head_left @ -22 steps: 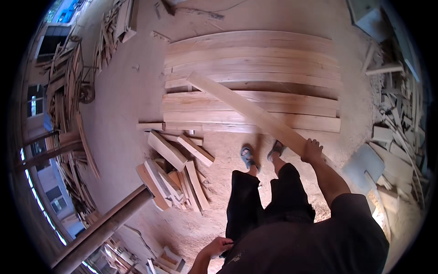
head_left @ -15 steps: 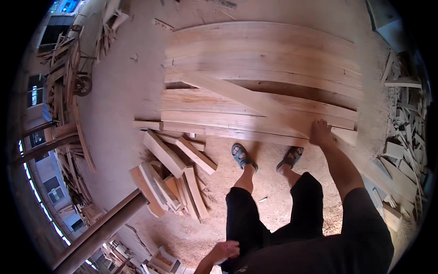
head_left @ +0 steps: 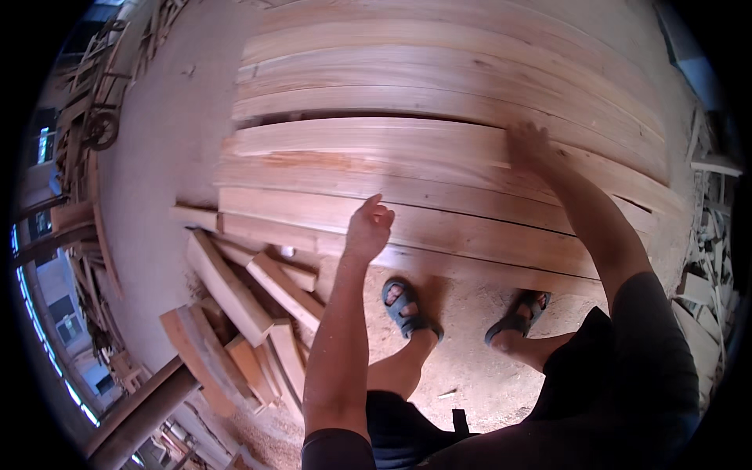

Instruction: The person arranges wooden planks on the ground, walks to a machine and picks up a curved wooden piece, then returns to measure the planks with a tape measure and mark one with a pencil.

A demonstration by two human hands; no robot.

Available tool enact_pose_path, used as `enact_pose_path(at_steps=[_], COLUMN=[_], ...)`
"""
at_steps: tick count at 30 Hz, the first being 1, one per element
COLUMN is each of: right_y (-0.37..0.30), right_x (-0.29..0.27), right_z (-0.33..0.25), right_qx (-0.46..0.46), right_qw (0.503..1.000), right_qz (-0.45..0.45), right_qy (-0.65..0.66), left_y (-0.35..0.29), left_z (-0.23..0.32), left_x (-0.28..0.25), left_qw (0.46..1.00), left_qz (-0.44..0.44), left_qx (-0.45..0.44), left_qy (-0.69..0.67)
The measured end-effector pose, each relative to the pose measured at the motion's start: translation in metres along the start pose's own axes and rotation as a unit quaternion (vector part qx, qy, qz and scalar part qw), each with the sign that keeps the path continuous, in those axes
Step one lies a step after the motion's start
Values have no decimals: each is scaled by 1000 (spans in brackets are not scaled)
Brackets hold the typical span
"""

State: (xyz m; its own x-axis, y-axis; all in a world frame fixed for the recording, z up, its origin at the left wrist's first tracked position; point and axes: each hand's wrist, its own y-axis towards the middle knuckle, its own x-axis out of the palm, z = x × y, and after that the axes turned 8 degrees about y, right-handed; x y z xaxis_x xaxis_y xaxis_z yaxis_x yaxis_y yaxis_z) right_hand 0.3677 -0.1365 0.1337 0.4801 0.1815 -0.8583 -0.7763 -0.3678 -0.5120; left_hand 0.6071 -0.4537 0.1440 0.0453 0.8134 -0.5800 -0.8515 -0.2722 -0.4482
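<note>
A pale wooden board (head_left: 368,139) lies lengthwise on a broad row of planks (head_left: 439,207) on the ground. My right hand (head_left: 529,147) is at its right end, the fingers over the far edge; motion blurs them, but they seem closed on the board. Close to the near planks, my left hand (head_left: 369,227) hangs over them with its fingers loosely bent and partly apart, and nothing shows in it. A narrow dark gap (head_left: 313,117) runs along the far side of the board.
Cut wood pieces (head_left: 227,290) are heaped at the near left. Beside them slants a thick post (head_left: 145,407). My sandalled feet (head_left: 407,305) stand at the planks' near edge. Scrap wood (head_left: 709,258) lies along the right; a wheel (head_left: 102,131) shows at far left.
The board has turned from slanting across the planks to lying along them. My right hand has moved farther out with its end. My left hand has risen from my lap to over the planks.
</note>
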Motion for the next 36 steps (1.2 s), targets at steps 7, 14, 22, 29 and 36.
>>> enact_pose_path(at_steps=[7, 14, 22, 29, 36], right_y=[35, 11, -32, -44, -75], right_x=[43, 51, 66, 76, 89], right_z=[3, 25, 112, 116, 92], right_qx=[-22, -74, -57, -44, -70], right_qw=[998, 990, 980, 984, 981], right_qz=[56, 97, 131, 139, 121], right_qy=[-24, 69, 137, 101, 135], left_y=[37, 62, 88, 81, 69], left_z=[-35, -31, 36, 28, 13], left_x=[25, 58, 108, 150, 154], left_qw=[993, 990, 995, 991, 943], left_qz=[98, 117, 92, 132, 235], left_qx=[-44, -75, -36, 16, -17], left_qy=[-58, -36, 20, 18, 237])
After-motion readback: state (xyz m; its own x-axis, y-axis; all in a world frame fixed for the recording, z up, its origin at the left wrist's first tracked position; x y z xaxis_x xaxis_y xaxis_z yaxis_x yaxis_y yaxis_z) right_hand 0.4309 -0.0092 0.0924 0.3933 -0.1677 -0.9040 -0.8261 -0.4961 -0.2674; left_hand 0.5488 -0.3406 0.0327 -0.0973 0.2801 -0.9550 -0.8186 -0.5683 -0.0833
